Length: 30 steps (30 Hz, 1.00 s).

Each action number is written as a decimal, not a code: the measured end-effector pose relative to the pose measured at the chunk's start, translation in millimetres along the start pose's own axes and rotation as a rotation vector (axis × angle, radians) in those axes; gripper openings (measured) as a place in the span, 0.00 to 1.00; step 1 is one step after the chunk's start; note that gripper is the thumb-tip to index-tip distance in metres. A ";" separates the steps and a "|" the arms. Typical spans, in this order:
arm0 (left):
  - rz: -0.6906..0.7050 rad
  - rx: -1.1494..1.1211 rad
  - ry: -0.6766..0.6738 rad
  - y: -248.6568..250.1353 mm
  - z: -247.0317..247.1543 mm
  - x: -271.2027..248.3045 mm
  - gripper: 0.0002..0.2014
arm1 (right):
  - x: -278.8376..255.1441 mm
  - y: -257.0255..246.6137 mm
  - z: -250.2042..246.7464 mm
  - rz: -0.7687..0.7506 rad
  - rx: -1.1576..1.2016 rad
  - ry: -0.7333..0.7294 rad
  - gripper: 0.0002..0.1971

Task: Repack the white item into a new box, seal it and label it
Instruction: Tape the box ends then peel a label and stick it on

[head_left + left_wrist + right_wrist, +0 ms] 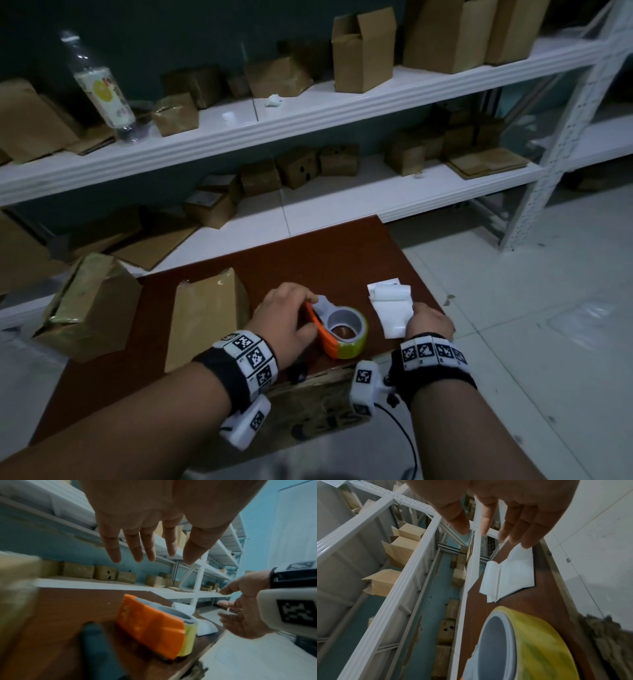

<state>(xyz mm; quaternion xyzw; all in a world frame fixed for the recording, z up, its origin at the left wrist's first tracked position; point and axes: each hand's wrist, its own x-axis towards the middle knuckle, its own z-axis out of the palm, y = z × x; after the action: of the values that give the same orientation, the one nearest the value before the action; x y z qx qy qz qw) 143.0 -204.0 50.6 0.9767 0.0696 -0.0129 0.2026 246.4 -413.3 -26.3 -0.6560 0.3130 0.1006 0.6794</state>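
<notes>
Orange tape dispenser [337,330] on counter [318,260] under left hand [284,317], fingers spread, gripping nothing; white label sheets [390,310] just beyond right hand [430,323], likewise loose and empty. Cardboard box [205,308] standing left of left hand, white item unseen, presumably inside. Probable step: sealing or labelling; next move needs a firm grip on dispenser.

White metal shelving [308,113] lines a dark teal wall [171,34] in a dimly lit storeroom, its tiers crowded with cardboard boxes [363,51], above a pale tiled floor [548,291] and a reddish-brown table [308,260].
</notes>
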 end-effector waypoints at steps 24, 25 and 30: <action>-0.094 -0.036 -0.320 84.9 95.0 164.7 0.35 | 47.0 -19.7 5.5 0.197 -0.038 -0.025 0.24; -0.104 -0.035 -0.357 85.7 97.8 167.8 0.37 | 46.2 -23.4 1.3 0.178 -0.121 -0.023 0.25; -0.109 0.046 -0.433 86.6 103.7 175.6 0.26 | 52.9 -20.4 -6.9 0.106 -0.337 -0.072 0.23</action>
<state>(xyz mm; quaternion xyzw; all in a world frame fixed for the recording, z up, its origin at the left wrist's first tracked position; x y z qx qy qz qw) 329.4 -301.0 -19.8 0.9503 0.0769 -0.2348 0.1895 296.9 -436.8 -38.5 -0.7391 0.3011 0.2106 0.5645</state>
